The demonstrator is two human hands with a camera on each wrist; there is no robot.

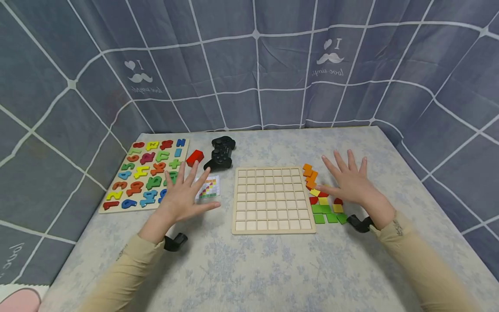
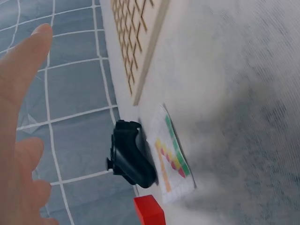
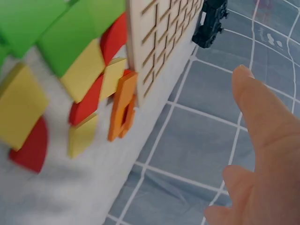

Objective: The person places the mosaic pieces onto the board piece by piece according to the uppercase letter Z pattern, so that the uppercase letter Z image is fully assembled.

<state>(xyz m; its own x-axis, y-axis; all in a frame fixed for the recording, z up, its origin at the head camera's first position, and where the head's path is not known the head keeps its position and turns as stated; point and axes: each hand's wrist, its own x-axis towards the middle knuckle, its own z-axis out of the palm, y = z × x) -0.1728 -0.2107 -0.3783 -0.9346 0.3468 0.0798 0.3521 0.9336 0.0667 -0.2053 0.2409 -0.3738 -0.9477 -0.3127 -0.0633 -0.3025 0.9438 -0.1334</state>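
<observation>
Sleeves (image 1: 124, 268): two, tan fabric
Counter (image 1: 257, 277): one, floral-patterned
Grid board (image 1: 273, 199): one, square, wooden, mid-counter
Left hand (image 1: 180, 200): spread, left of board
Right hand (image 1: 351, 184): spread, right of board
Tiles (image 1: 321, 209): over a dozen, flat, right of board

This looks like a home: a grey-blue moustache-print curtain (image 1: 230, 65) hangs beyond the far edge of a floral-patterned table (image 1: 273, 268) bearing a wooden grid board (image 1: 273, 200), a number puzzle (image 1: 142, 172) by its left edge and a game controller (image 1: 221, 155).
</observation>
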